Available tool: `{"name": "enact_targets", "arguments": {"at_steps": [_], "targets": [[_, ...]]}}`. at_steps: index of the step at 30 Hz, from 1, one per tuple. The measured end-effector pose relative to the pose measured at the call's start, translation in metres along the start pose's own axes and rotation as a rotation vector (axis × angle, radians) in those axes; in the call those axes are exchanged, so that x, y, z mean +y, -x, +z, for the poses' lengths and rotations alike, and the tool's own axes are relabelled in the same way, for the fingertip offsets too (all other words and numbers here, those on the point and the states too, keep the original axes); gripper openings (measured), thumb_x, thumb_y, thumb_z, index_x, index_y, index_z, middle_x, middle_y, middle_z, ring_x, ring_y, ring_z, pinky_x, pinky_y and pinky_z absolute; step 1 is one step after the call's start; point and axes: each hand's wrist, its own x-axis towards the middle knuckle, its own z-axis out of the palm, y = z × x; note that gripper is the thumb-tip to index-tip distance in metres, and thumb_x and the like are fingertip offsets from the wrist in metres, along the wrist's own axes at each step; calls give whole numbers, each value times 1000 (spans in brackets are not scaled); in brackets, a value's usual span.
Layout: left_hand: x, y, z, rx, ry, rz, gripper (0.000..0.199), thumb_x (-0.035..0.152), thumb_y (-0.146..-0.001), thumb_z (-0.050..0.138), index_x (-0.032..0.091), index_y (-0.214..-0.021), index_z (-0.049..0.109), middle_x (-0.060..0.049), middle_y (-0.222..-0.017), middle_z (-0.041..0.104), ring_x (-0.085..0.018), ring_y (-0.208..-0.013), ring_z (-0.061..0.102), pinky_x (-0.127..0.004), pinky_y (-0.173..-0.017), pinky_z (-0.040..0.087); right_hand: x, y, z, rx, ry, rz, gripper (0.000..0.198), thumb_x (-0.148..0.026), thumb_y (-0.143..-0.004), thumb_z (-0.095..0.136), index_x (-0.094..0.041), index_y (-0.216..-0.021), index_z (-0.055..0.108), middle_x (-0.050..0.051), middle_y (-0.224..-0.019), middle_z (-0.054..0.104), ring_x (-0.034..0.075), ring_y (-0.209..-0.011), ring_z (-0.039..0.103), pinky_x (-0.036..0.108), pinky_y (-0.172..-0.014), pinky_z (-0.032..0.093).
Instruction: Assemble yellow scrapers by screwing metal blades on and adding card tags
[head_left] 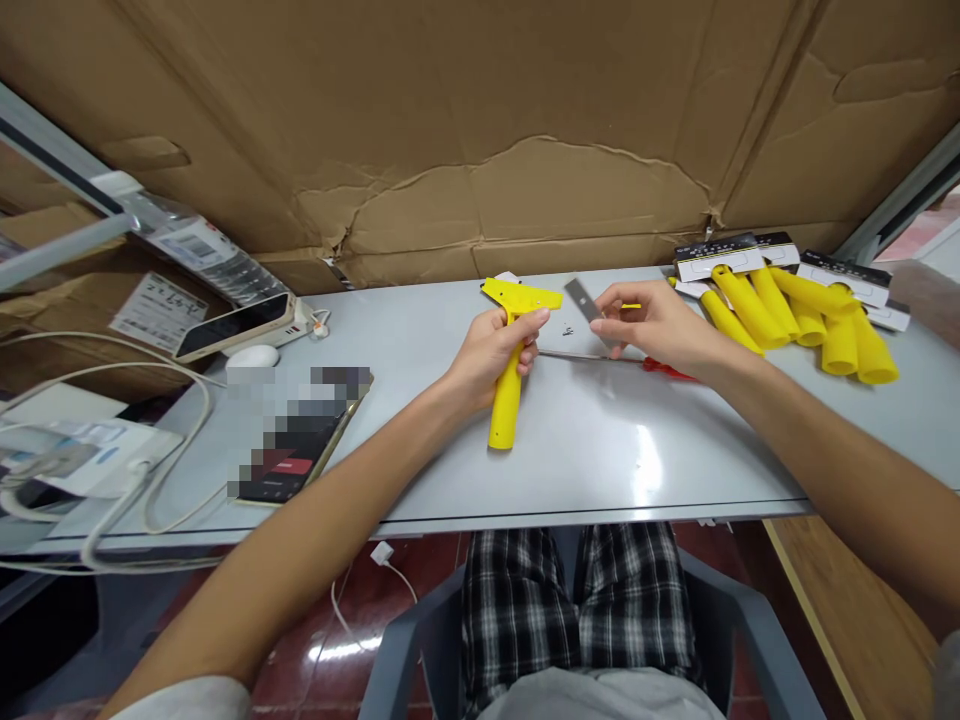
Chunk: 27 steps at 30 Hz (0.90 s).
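Observation:
My left hand (486, 352) is wrapped round the grip of a yellow scraper (507, 405), whose wide head points away from me. Between the thumb and fingers of my right hand (646, 318) is a flat grey metal blade (582, 302) with holes in it, held a little to the right of the scraper head. A small yellow piece (631, 306) shows at the right fingers; whether they grip it I cannot tell. Behind both hands a screwdriver (600, 357) with a red handle lies on the table, partly hidden. Several tiny screws (568, 331) lie between the hands.
Several yellow scrapers (806, 310) with black-and-white cards lie at the right. On the left are a phone (300, 440), a power bank (236, 328), a white mouse (253, 357) and loose white cables (202, 420). A cardboard wall (480, 120) stands behind the white table (570, 480).

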Motion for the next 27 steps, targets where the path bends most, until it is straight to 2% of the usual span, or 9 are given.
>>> {"name": "enact_targets", "arguments": {"at_steps": [2, 5, 9, 15, 21, 24, 27], "targets": [[0, 0, 1, 12, -12, -11, 50, 38, -69, 97, 19, -77, 51, 8, -66, 45, -3, -48, 44, -17, -42, 36, 4, -2, 1, 53, -217, 51, 49, -51, -74, 87, -18, -103, 65, 6, -102, 70, 12, -89, 68, 29, -82, 57], [0, 1, 3, 2, -52, -41, 50, 38, -68, 97, 19, -76, 52, 7, -66, 47, -3, -48, 44, -16, -41, 36, 8, -3, 7, 26, -384, 94, 58, -52, -70, 91, -18, -104, 59, 7, -112, 71, 17, -103, 72, 31, -89, 58], [1, 3, 4, 8, -92, -40, 42, 33, -74, 93, 18, -76, 53, 7, -65, 48, -3, -47, 43, -17, -40, 34, 9, -1, 15, -7, -370, 124, 63, -56, -67, 93, -16, -103, 60, 9, -107, 72, 19, -104, 73, 29, -86, 56], [4, 3, 2, 42, -113, 11, 36, 28, -82, 84, 19, -74, 50, 7, -63, 47, -4, -47, 43, -18, -41, 35, 10, -5, 8, 21, -334, 119, 62, -58, -63, 95, -16, -100, 69, 11, -107, 72, 17, -98, 71, 28, -79, 55], [2, 5, 2, -33, -129, -18, 28, 28, -80, 87, 16, -87, 63, 5, -70, 52, -4, -50, 45, -17, -43, 35, 12, -3, 15, 25, -402, 129, 63, -57, -64, 94, -14, -101, 66, 10, -108, 72, 15, -95, 71, 26, -81, 56], [2, 6, 4, -17, -145, -48, 23, 24, -83, 82, 17, -84, 61, 5, -65, 50, -4, -48, 43, -17, -42, 34, 12, -1, 17, -1, -397, 137, 64, -54, -65, 95, -15, -105, 65, 9, -108, 71, 15, -96, 71, 27, -83, 58], [4, 5, 5, 32, -157, -45, 19, 22, -87, 78, 17, -83, 60, 5, -63, 50, -4, -47, 42, -18, -42, 35, 11, -2, 13, 42, -367, 92, 69, -51, -64, 96, -19, -116, 64, 6, -108, 68, 13, -94, 70, 28, -80, 59]]}}
